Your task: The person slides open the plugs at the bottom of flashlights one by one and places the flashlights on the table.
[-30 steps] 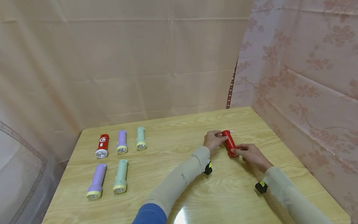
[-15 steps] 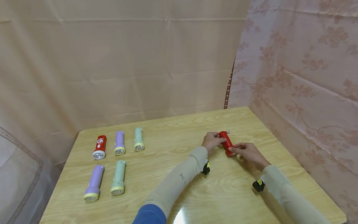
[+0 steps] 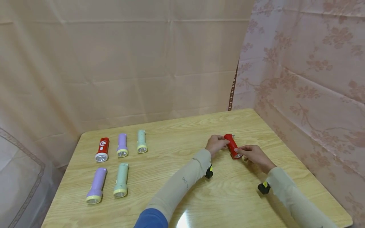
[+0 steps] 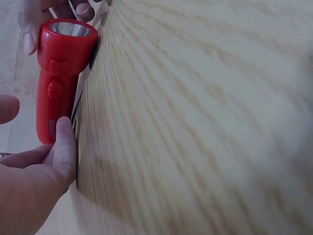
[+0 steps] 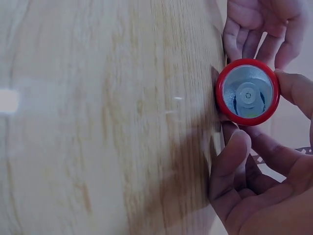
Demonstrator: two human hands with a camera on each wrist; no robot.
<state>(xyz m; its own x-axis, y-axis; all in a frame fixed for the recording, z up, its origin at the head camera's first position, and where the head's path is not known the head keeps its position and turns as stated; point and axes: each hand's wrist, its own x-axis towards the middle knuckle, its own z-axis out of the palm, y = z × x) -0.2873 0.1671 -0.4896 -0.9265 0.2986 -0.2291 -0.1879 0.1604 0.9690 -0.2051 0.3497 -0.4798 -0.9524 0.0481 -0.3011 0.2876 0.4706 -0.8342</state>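
A red flashlight (image 3: pixel 231 144) lies slantwise low over the right half of the table, between both hands. My left hand (image 3: pixel 216 144) pinches its tail end; in the left wrist view the thumb (image 4: pixel 65 144) presses along the lower body, just below the slide switch (image 4: pixel 55 89). At the head end, my right hand (image 3: pixel 254 155) holds the rim between thumb (image 5: pixel 296 88) and fingers. The clear lens (image 5: pixel 248 93) inside its red ring faces the right wrist camera, unlit. A small pale strap or tab (image 3: pixel 233 136) sticks out by the tail.
On the left of the wooden table (image 3: pixel 176 177) lie a red flashlight with a white head (image 3: pixel 103 148), two purple flashlights (image 3: pixel 97 185) and two mint green ones (image 3: pixel 121 180), lenses toward me. Curtains (image 3: pixel 142 63) hang behind and at the right.
The red flashlight has tipped slightly in my hands, so its lens end now shows in the head view. Both hands keep their hold. The head view has shifted a little.
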